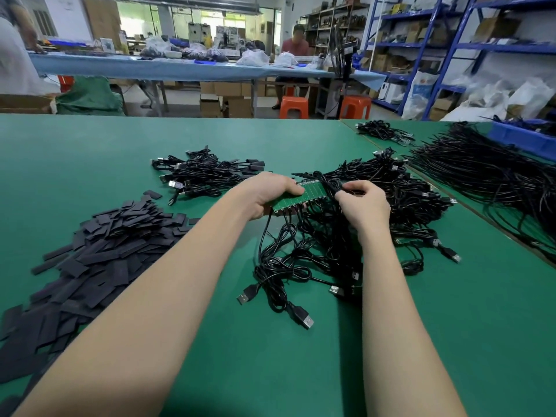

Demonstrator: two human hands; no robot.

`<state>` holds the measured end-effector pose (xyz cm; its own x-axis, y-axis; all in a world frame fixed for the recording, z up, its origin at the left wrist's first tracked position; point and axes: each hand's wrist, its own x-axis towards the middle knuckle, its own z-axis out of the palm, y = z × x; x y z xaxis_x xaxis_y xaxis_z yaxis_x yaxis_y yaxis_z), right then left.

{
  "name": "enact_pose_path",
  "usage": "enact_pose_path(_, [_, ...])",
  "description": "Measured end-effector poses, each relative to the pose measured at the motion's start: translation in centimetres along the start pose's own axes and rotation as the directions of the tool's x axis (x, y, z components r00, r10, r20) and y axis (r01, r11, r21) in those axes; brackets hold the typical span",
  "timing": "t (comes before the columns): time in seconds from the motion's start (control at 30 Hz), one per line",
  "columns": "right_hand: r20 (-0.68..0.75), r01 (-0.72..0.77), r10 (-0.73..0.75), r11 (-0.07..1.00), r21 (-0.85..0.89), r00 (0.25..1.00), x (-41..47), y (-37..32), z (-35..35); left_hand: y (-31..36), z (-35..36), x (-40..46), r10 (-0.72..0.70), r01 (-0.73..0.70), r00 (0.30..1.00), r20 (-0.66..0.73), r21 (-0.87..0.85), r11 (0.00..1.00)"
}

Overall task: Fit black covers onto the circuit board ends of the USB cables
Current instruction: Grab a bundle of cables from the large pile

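Note:
My left hand (pixel 264 195) grips the left end of a long green circuit board strip (pixel 304 195), thumb on top, above the green table (pixel 301 371). Several black USB cables (pixel 288 260) hang from the strip and trail toward me. My right hand (pixel 362 203) pinches black cables at the strip's right part, fingers curled. A big heap of flat black covers (pixel 90 257) lies to the left of my left forearm.
A small pile of cables with covers fitted (pixel 201 173) lies behind my left hand. A large tangle of cables (pixel 406 191) sits behind my right hand, with long cable bundles (pixel 487 176) and a blue bin (pixel 523 136) at far right. A person sits at a far table.

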<state>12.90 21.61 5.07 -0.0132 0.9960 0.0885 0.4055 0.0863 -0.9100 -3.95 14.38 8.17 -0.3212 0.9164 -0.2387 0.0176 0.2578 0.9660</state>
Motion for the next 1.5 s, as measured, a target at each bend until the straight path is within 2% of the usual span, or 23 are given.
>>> enact_pose_path(0.1, [0.017,-0.013,0.012,0.999,0.053,1.000,0.0,-0.4,-0.2,0.7,-0.2,-0.4,0.056,-0.058,0.997,0.045,0.041,0.998])
enact_pose_path(0.2, [0.045,0.006,-0.008,1.000,0.029,0.999,0.0,-0.3,-0.2,1.4,-0.3,-0.8,0.089,-0.095,0.993,0.072,0.094,0.991])
enact_pose_path(0.3, [-0.053,-0.053,0.062,0.987,0.155,0.997,0.0,-0.2,-0.2,1.9,-0.7,-1.3,0.096,-0.103,0.993,0.070,0.115,0.988])
enact_pose_path(0.37, [-0.150,-0.025,0.061,0.973,0.230,0.987,0.0,-0.2,-0.4,2.2,-1.3,-1.8,0.108,-0.114,0.992,0.062,0.088,0.990])
enact_pose_path(0.43, [-0.214,0.029,0.016,0.978,0.208,0.977,-0.1,-0.2,-0.4,2.8,-1.8,-2.4,0.125,-0.127,0.990,0.071,0.037,0.991])
enact_pose_path(0.5, [-0.218,0.045,-0.016,0.991,0.129,0.976,-0.4,0.0,-0.1,3.6,-2.3,-3.3,0.146,-0.143,0.986,0.079,-0.035,0.989])
enact_pose_path(0.6, [-0.182,0.089,-0.081,0.995,0.040,0.980,-0.9,-0.4,-0.1,5.1,-3.1,-4.3,0.196,-0.196,0.980,0.027,-0.004,0.981])
enact_pose_path(0.67, [-0.146,0.235,-0.227,0.971,0.040,0.963,-1.2,-1.2,-0.5,5.9,-3.6,-5.1,0.225,-0.225,0.974,0.010,0.013,0.974])
enact_pose_path(0.7, [-0.092,0.306,-0.299,0.949,0.071,0.950,-1.2,-1.7,-0.6,6.2,-3.8,-5.4,0.234,-0.234,0.972,0.000,0.011,0.972])
enact_pose_path(0.77, [0.120,0.356,-0.370,0.926,0.123,0.921,-1.6,-2.2,-0.6,6.6,-4.1,-6.0,0.250,-0.250,0.968,-0.029,-0.006,0.968])
enact_pose_path(0.83, [0.317,0.358,-0.362,0.931,0.073,0.877,-2.1,-2.1,-0.3,6.9,-4.3,-6.4,0.260,-0.260,0.965,-0.039,-0.006,0.966])
enact_pose_path(0.87, [0.362,0.356,-0.345,0.934,0.037,0.866,-2.2,-1.9,0.0,7.1,-4.4,-6.6,0.261,-0.262,0.965,-0.037,-0.004,0.965])
enact_pose_path(0.97, [0.389,0.359,-0.338,0.933,0.021,0.857,-2.6,-2.3,0.1,7.4,-5.0,-6.8,0.252,-0.251,0.967,-0.044,0.016,0.968])
enact_pose_path(1.07, [0.453,0.307,-0.331,0.943,0.129,0.828,-3.0,-3.0,-0.1,7.0,-5.6,-6.8,0.232,-0.231,0.971,-0.062,0.022,0.973])
enact_pose_path(1.17, [0.574,0.304,-0.263,0.952,0.025,0.775,-3.7,-2.9,-0.2,6.1,-5.8,-6.9,0.205,-0.208,0.977,-0.062,-0.037,0.978])
enact_pose_path(1.23, [0.595,0.335,-0.232,0.940,-0.068,0.770,-3.8,-2.7,-0.3,5.7,-6.1,-6.9,0.197,-0.199,0.977,-0.084,-0.024,0.980])
enact_pose_path(1.3, [0.551,0.365,-0.260,0.927,-0.088,0.793,-3.5,-2.8,-0.9,5.4,-6.8,-6.9,0.197,-0.199,0.974,-0.109,-0.002,0.980])
enact_pose_path(1.4, [0.447,0.373,-0.322,0.928,-0.028,0.835,-2.8,-2.8,-2.0,5.3,-7.7,-7.1,0.189,-0.192,0.972,-0.142,-0.005,0.981])
enact_pose_path(1.5, [0.380,0.323,-0.306,0.946,0.021,0.873,-2.4,-2.4,-2.8,5.1,-8.4,-7.5,0.192,-0.199,0.968,-0.162,-0.032,0.979])
